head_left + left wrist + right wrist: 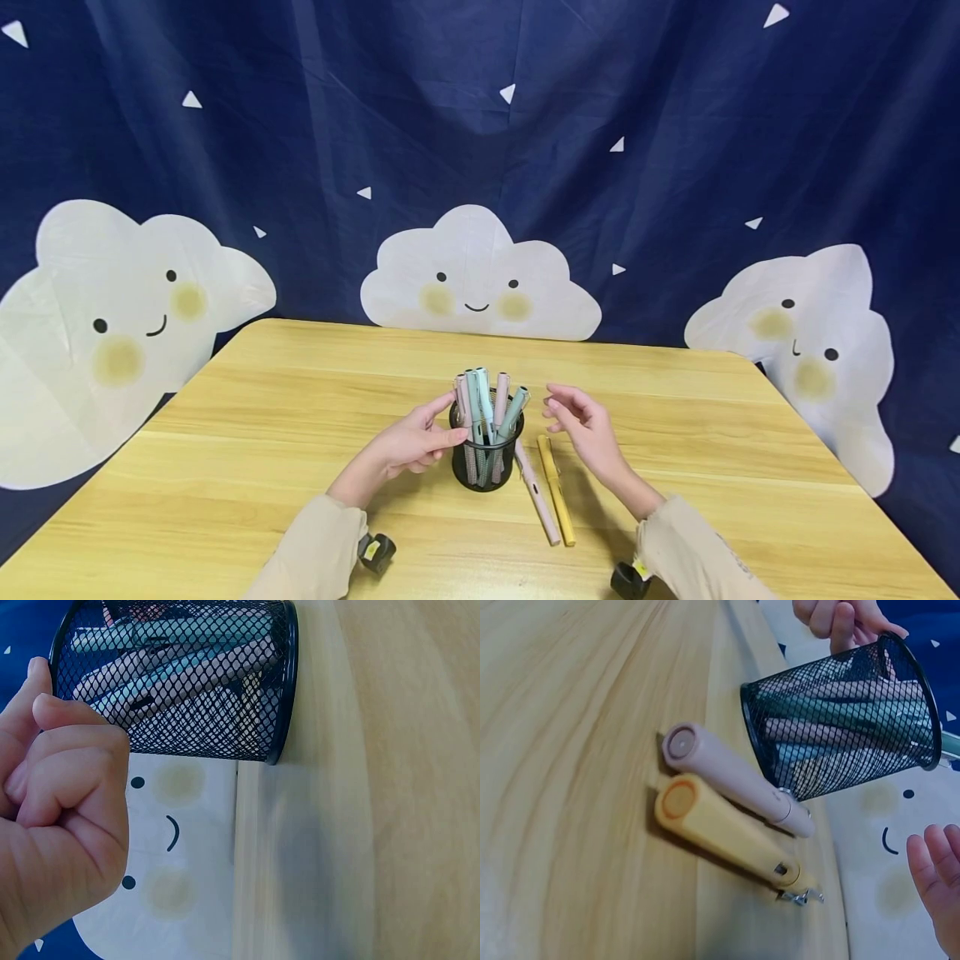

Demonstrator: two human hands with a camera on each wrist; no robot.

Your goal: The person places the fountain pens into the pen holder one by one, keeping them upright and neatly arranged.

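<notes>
A black mesh pen holder (483, 467) stands upright on the table with several capped pens (480, 400) in pink, mint and grey-green. My left hand (408, 442) is at its left side, thumb and index finger gripping the rim; the other fingers are curled below, as the left wrist view shows. To the right of the holder, my right hand (588, 429) hovers with relaxed, slightly bent fingers and holds nothing. Beneath it lie a pink pen (731, 776) and a yellow pen (724, 836), side by side on the wood, the pink one nearer the holder.
The light wooden table (247, 433) spreads out on both sides of the holder. Behind its far edge hangs a dark blue curtain (420, 125) printed with smiling white clouds and small triangles. A dark camera (377, 552) sits at the left wrist, and another (628, 581) at the right.
</notes>
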